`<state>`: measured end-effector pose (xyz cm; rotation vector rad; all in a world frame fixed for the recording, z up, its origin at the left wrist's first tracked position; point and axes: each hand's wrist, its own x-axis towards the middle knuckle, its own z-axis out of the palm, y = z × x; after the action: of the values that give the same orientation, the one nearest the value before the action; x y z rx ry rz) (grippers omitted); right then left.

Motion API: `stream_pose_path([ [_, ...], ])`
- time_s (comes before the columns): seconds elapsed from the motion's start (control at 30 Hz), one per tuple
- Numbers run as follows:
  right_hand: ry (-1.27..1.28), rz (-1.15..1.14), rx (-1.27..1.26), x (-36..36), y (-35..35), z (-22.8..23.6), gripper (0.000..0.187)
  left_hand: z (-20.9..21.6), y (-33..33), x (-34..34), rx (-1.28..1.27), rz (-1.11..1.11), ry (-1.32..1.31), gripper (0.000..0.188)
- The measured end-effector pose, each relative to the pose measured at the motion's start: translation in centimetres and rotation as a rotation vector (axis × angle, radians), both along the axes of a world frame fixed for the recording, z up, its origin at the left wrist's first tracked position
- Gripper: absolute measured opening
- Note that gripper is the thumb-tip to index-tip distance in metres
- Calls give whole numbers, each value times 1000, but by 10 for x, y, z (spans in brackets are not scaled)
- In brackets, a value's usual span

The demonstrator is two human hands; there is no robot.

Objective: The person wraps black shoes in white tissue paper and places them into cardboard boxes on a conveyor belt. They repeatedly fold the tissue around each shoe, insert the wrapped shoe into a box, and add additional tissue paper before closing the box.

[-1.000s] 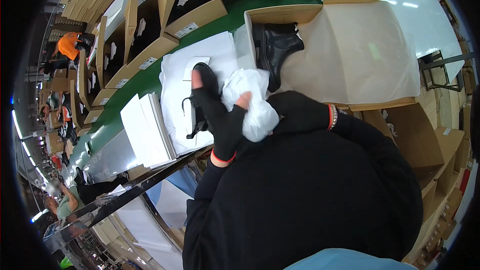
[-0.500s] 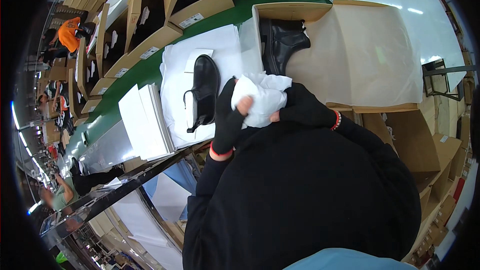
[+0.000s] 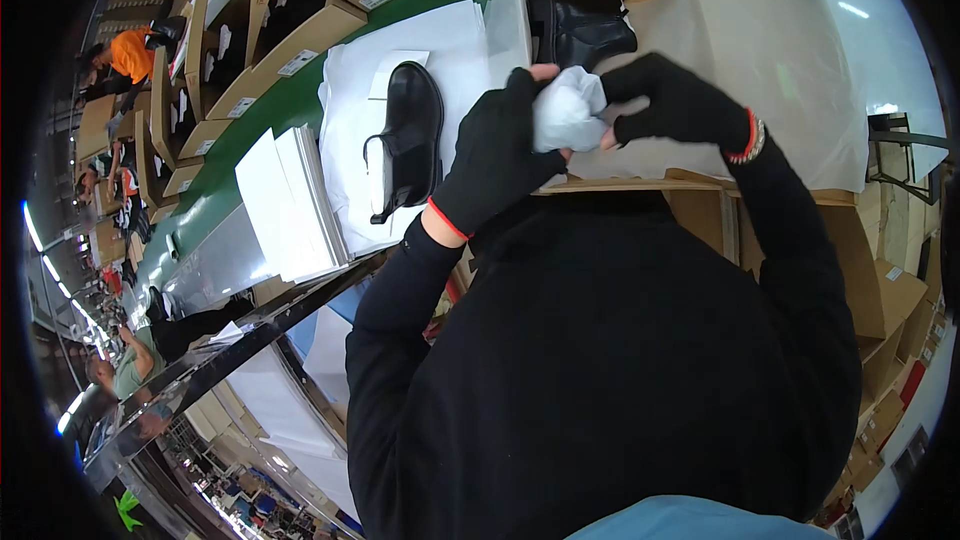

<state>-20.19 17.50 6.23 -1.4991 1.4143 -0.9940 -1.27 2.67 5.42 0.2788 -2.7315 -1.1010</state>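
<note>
Over the near edge of an open shoebox (image 3: 700, 183), my left hand (image 3: 505, 135) is closed round a crumpled ball of white tissue paper (image 3: 568, 115). My right hand (image 3: 675, 105) grips the ball's right side between thumb and fingers. Both hands wear black fingerless gloves. Behind the ball, a black ankle boot (image 3: 590, 28) lies on its side in the box, its lower part hidden by my hands. Left of my left hand, a second black boot (image 3: 414, 125) lies on white paper sheets (image 3: 345, 90).
A stack of white sheets (image 3: 285, 205) sits at the table's near left edge. Further back, open shoeboxes (image 3: 290, 65) line the green tabletop (image 3: 262, 130). Tan lining paper (image 3: 760, 70) spreads over the box's right side. Cartons (image 3: 830, 260) stand below right. A person in orange (image 3: 130, 55) works far left.
Both hands have moved forward and to the right with the tissue paper, from in front of my body to over the box. The paper is now squeezed into a smaller ball.
</note>
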Motion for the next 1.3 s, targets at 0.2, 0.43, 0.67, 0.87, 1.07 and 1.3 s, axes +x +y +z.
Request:
stream_pose_path([
  [0.2,818,-105,-128,-51,-36,-111,84,-74,17,-23,-532,-255,21,44],
  [0.43,1167,-204,-234,-59,-65,-171,92,-88,32,-24,-415,-128,-42,14],
  [0.67,1171,-257,-334,-47,-75,-161,80,-190,41,-38,302,303,-8,32],
  [0.87,1048,-234,-291,-41,-70,-143,93,-67,-14,3,-79,-71,146,38],
  [1.07,1077,-184,-260,-40,-77,-142,100,-174,-51,63,-422,403,4,45],
  [1.3,809,-166,-117,-80,-44,-106,84,-142,-51,56,215,385,114,4],
])
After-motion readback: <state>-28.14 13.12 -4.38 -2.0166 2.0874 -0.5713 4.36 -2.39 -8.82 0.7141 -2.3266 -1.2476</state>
